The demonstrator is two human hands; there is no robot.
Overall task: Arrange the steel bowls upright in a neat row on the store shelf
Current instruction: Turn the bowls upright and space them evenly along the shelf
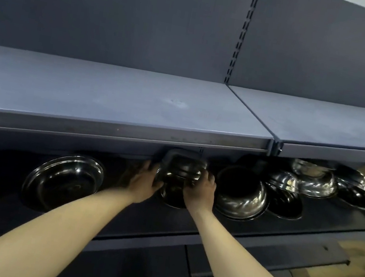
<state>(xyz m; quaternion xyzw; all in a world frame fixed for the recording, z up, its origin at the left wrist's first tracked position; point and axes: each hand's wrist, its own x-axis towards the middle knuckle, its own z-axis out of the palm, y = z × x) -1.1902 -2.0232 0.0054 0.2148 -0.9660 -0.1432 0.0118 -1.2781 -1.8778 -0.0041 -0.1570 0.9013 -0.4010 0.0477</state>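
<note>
The lower shelf (pixel 186 226) carries the steel bowls; a jumbled heap (pixel 314 182) fills its right end, two upright bowls (pixel 66 179) sit toward its left; at mid-shelf a small bowl stack (pixel 180 176) is clamped between the left hand (pixel 145 180) and right hand (pixel 200 193), fingers curled round its sides; best lowered level, rims up, beside its neighbours; both arms reach forward, nearly straight.
</note>
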